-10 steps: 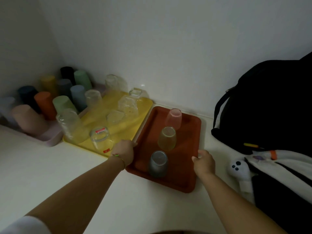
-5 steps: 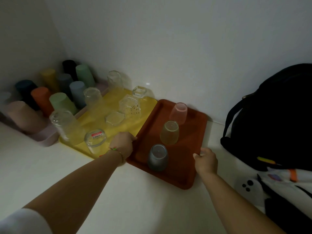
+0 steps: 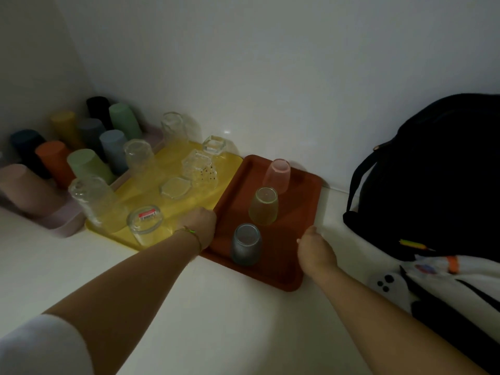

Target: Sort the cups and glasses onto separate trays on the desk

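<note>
White walls (image 3: 270,77) meet in a corner behind a white desk (image 3: 216,307). A red tray (image 3: 238,185) is laid flat on the desk, near the back wall. Its long side points away from the person, toward the wall, and its far short end is just beside the wall.

Three glasses are stood upside down in a row along the tray: a pink glass (image 3: 277,175) farthest away, a yellow glass (image 3: 263,205) in the middle, and a grey glass (image 3: 246,244) nearest.

The tray's left long edge is held by the left hand (image 3: 200,226), with the fingers curled down over it; the fingertips are hidden. The right long edge is held by the right hand (image 3: 315,250), with the thumb on top of the rim and the other fingers hidden below.

A yellow tray (image 3: 230,163) is set right against the red tray's left side, so the left hand is squeezed in where the two meet. Clear glasses (image 3: 90,201) are stood upside down on it. Farther left, a pink tray (image 3: 65,226) is filled with coloured cups (image 3: 55,161), also upside down.

On the right, a black bag (image 3: 433,171) is seen near the tray, with a white cloth (image 3: 433,288) in front of it.
</note>
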